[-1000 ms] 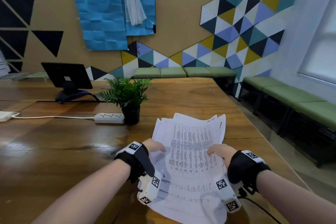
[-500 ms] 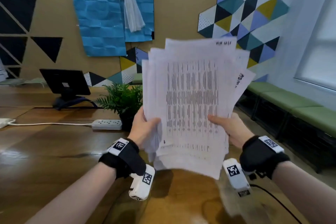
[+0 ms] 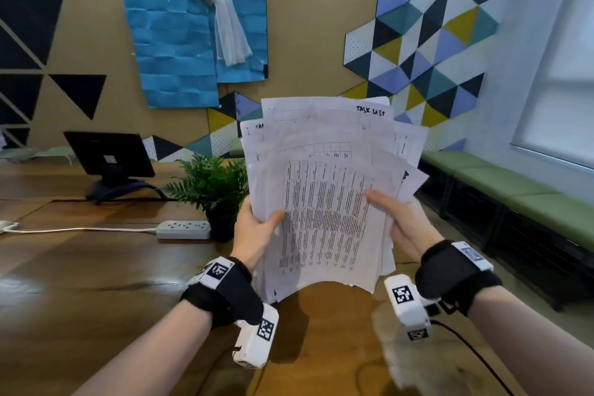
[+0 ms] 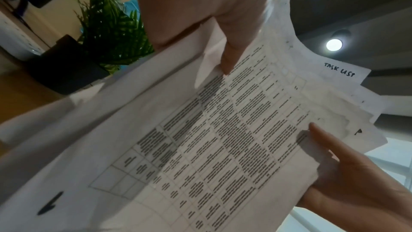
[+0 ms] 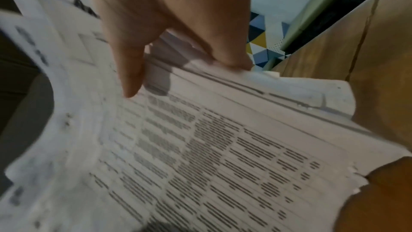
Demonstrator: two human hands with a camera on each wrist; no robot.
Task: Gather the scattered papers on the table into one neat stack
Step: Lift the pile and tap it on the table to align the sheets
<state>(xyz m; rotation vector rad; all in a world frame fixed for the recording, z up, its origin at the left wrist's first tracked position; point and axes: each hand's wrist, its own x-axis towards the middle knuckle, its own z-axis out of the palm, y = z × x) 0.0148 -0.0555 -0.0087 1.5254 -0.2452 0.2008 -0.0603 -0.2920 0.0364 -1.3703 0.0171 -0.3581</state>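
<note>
Both hands hold the papers (image 3: 324, 202) upright above the table (image 3: 96, 283): left hand (image 3: 257, 231) pinches the left edge, right hand (image 3: 401, 222) grips the right; sheets fan unevenly.

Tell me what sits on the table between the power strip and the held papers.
The potted plant, right of the power strip and left of the papers; head view.
</note>
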